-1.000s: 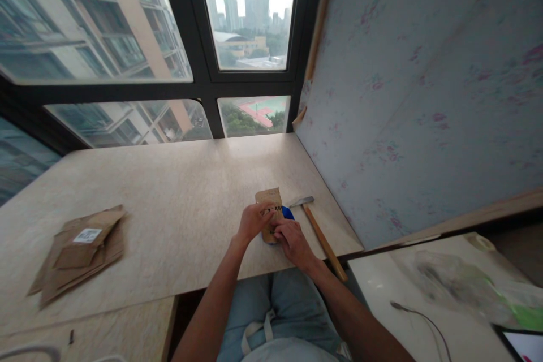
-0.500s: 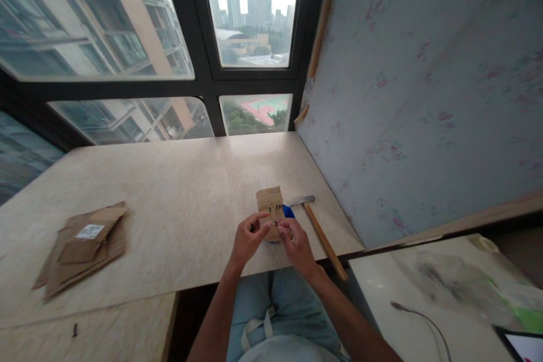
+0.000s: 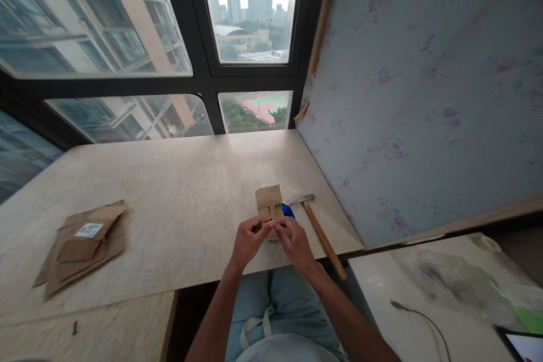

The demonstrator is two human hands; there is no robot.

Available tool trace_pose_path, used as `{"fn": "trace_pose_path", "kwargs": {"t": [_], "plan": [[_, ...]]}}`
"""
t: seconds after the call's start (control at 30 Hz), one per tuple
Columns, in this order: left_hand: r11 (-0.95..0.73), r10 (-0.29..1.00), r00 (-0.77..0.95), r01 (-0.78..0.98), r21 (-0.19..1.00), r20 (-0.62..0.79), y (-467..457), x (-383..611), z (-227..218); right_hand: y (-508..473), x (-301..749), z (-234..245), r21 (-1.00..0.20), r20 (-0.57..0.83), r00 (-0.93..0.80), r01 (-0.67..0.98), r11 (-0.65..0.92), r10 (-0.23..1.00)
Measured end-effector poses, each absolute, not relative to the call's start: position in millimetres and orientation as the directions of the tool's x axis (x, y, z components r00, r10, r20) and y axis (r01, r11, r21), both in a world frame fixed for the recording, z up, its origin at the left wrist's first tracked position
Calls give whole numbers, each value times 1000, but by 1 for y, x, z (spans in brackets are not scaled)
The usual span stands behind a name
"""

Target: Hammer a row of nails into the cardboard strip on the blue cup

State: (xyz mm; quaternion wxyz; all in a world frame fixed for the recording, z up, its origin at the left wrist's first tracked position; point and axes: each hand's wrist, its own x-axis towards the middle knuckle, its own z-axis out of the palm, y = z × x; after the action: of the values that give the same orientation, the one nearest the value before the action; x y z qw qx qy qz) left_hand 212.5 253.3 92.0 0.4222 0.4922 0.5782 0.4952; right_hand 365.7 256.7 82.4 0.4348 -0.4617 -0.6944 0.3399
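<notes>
Head view: both hands, left (image 3: 248, 240) and right (image 3: 294, 243), pinch the cardboard strip (image 3: 270, 203) lower end; strip runs away up-frame, hammer (image 3: 320, 232) right.

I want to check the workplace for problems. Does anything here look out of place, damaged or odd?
Two things stand out. The hammer lies with its handle end sticking out past the table edge. The wall covering is peeling at its left edge near the window.

Browns, a spot of blue

Brown card (image 3: 268, 202) with black marks, blue object (image 3: 289, 211) behind it; pale beige table (image 3: 169, 192); tan hammer handle (image 3: 324, 240); brown cardboard pile (image 3: 82, 243) with white label.
</notes>
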Motion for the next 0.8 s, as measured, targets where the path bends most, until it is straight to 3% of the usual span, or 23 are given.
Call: {"fn": "trace_pose_path", "kwargs": {"t": [0.07, 0.2, 0.27, 0.5, 0.8], "plan": [[50, 980, -198, 137, 989, -22, 259, 208, 93, 260, 369, 83, -872, 286, -185, 355, 336, 940], [244, 938, -253, -7, 970, -238, 271, 197, 86, 263, 381, 82, -868, 279, -153, 381, 317, 948], [277, 928, -257, -2, 961, -268, 277, 192, 81, 265, 389, 81, -864, 274, -140, 398, 308, 951], [38, 979, -197, 383, 923, 42, 298, 186, 68, 282, 429, 66, -799, 286, -83, 529, 285, 955], [-38, 987, -134, 362, 932, 92, 300, 190, 56, 293, 474, 20, -571, 178, -17, 813, 117, 984]]}}
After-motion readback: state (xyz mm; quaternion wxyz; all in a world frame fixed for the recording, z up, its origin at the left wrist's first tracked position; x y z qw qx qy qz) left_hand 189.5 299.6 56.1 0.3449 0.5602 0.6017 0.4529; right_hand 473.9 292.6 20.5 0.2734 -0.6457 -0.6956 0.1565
